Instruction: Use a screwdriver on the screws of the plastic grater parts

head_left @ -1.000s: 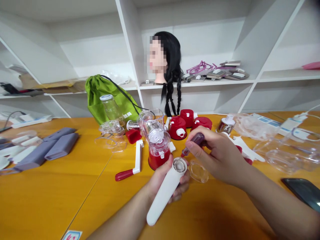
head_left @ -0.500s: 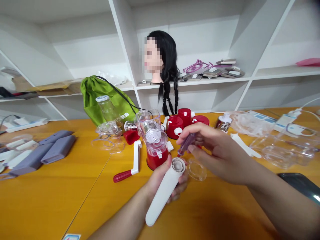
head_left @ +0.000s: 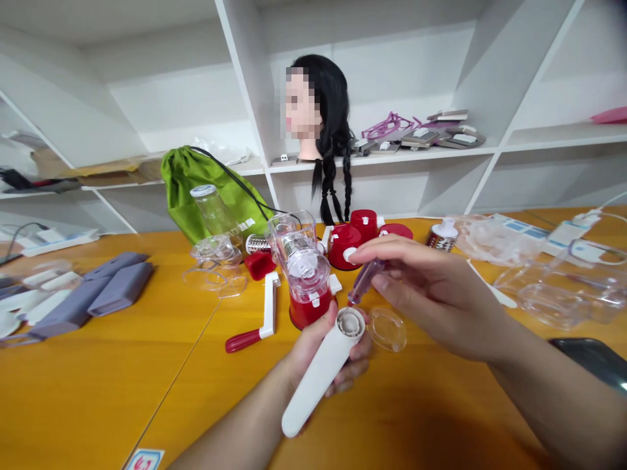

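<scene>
My left hand [head_left: 313,346] is wrapped round a white handle-like part [head_left: 318,382], its round hollow end tilted up toward me. In my right hand [head_left: 421,287] a screwdriver [head_left: 363,282] with a purple see-through handle is pinched between thumb and fingers. The screwdriver's tip points down at the rim of the hollow end; whether it sits on a screw is too small to tell. Just behind my left hand stands a clear and red grater body [head_left: 308,294]. A white crank with a red grip [head_left: 267,313] lies to its left, and a clear oval lid [head_left: 386,328] to its right.
Red bases [head_left: 345,245] and metal grater drums [head_left: 441,236] stand behind my right hand. A green drawstring bag [head_left: 183,189] and glass bottle [head_left: 208,209] are at back left. Purple-grey cases [head_left: 120,287] lie left; clear plastic parts [head_left: 553,294] and a black phone [head_left: 588,359] lie right.
The view has shifted slightly. Both hands keep their hold on the white part and the screwdriver, with the screwdriver's tip still at the hollow end.
</scene>
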The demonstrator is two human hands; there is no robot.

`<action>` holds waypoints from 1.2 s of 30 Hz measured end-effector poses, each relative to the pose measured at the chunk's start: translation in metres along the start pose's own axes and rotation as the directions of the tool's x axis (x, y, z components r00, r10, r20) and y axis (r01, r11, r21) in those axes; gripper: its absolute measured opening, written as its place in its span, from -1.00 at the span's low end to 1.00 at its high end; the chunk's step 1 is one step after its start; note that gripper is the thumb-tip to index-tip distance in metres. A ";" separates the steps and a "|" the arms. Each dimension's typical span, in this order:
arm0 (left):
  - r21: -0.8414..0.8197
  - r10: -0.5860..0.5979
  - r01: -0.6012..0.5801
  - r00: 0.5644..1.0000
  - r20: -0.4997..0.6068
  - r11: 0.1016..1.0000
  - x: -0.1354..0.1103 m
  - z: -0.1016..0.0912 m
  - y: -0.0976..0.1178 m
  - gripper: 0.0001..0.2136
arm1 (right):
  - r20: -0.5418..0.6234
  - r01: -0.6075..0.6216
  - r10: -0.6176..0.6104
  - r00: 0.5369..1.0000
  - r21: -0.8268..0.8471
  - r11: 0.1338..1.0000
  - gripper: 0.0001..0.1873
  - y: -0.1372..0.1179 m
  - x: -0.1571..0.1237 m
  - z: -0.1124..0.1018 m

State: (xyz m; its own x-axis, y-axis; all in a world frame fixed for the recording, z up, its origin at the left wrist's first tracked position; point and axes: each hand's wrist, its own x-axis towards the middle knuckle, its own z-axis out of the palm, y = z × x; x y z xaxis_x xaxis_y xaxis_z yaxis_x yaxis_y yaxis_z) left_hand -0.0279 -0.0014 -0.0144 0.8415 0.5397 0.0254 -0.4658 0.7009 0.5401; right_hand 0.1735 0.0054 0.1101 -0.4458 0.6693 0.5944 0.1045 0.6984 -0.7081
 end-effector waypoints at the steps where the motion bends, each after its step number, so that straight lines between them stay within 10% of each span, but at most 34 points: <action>1: 0.001 -0.008 0.008 1.000 0.000 1.000 0.000 -0.001 0.000 -0.50 | -0.013 0.029 -0.029 0.999 0.016 0.999 -0.74 0.002 0.001 0.002; 11: 0.004 0.014 -0.014 1.000 0.016 1.000 -0.001 0.001 0.000 -0.51 | 0.009 -0.016 0.016 1.000 0.024 1.000 -0.63 0.003 -0.004 0.003; 18: 0.019 -0.068 0.068 0.998 0.017 0.998 0.001 0.004 0.005 -0.61 | 0.026 0.183 -0.182 0.983 -0.207 0.961 -0.70 -0.003 -0.002 0.004; 29: -0.030 -0.015 0.015 1.000 0.010 0.999 0.000 0.000 0.001 -0.57 | 0.304 0.111 0.007 0.953 -0.368 0.923 -0.78 -0.023 -0.012 -0.008; 36: -0.026 -0.044 0.045 0.998 0.041 0.999 0.000 0.002 0.004 -0.49 | 0.176 0.013 0.061 0.983 -0.392 0.920 -0.97 -0.012 -0.005 0.001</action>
State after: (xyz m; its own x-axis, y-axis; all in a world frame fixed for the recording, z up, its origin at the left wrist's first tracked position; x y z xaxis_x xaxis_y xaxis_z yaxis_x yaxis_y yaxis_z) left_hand -0.0288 0.0001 -0.0107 0.8716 0.4888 0.0363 -0.4347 0.7365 0.5183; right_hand 0.1734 -0.0066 0.1146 -0.5878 0.6555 0.4742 0.4384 0.7507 -0.4943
